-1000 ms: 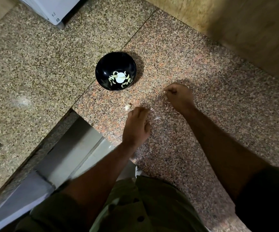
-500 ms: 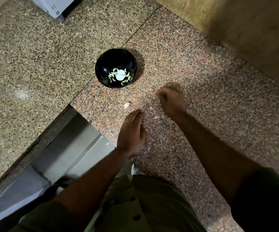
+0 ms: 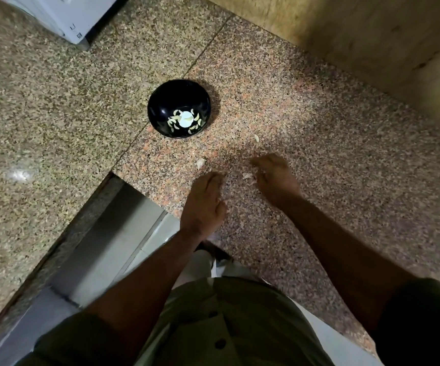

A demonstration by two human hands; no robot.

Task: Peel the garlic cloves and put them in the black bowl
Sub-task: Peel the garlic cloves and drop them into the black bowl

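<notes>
The left hand (image 3: 203, 200) is laid flat on the granite counter (image 3: 306, 133), fingers straight, nothing held. The right hand (image 3: 275, 175) is seen with fingers curled; whether anything is pinched cannot be told. Pale garlic scraps (image 3: 246, 176) are noted between the hands, another piece (image 3: 200, 162) just beyond. Farther off, the black bowl (image 3: 161, 112) is found holding peeled garlic cloves (image 3: 184, 120). A white appliance (image 3: 65, 17) is observed at the far edge.
</notes>
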